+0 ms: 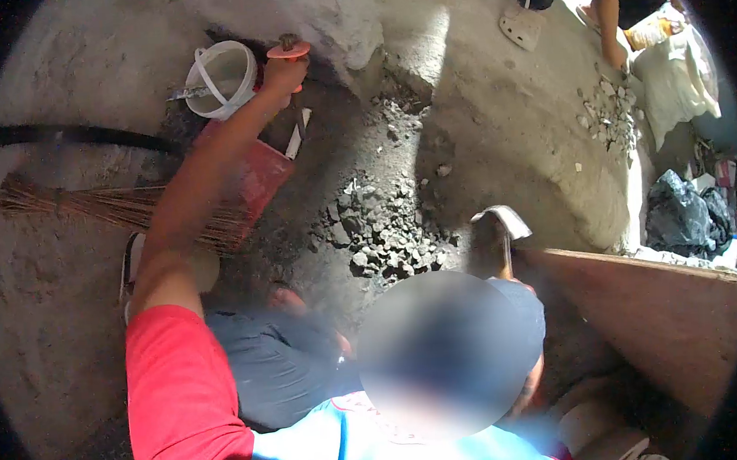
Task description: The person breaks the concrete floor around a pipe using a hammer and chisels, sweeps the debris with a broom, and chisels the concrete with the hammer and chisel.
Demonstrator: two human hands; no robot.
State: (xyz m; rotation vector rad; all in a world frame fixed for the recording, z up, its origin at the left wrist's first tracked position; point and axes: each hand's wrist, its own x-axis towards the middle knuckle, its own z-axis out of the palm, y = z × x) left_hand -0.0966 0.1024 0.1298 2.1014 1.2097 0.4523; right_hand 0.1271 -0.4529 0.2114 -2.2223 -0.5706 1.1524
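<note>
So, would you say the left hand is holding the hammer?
No, the left hand grips an orange-guarded tool, well apart from the hammer.

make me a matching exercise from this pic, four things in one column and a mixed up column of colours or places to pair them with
Things
1. bucket
2. bundle of thin rods
3. wooden board
4. round tool guard

Colours or places
A. right side of the view, beyond the broken rubble
B. orange, at the left hand
C. white, upper left
D. brown, just below the black strip

Right pairs: 1-C, 2-D, 3-A, 4-B
</note>
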